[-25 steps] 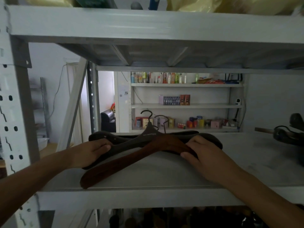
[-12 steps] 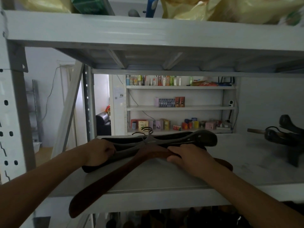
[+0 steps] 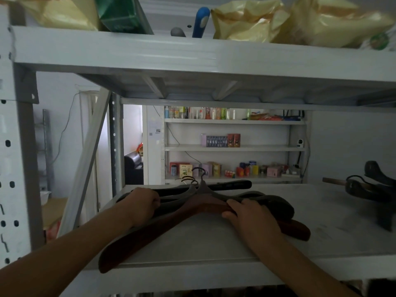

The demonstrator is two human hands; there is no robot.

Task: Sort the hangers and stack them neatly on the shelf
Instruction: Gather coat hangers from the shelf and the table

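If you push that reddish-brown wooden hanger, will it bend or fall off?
The reddish-brown wooden hanger looks thick and solid, so probably stiff, not floppy. Its left tip pokes past the grey metal shelf edge, so a push might tip it off.

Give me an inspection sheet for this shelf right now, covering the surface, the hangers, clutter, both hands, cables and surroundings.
Surface: grey metal shelf, dusty, marked at right.
Job's things: reddish-brown wooden hanger on top of a pile of dark hangers, its left tip overhanging the front edge; hooks point to the back.
Clutter: second heap of dark hangers at far right.
Grippers: left hand grips the pile's left arms; right hand grips the wooden hanger's right arm.
Cables: thin wire down the left wall.
Surroundings: yellow plastic bags on the upper shelf; stocked wall shelves behind.
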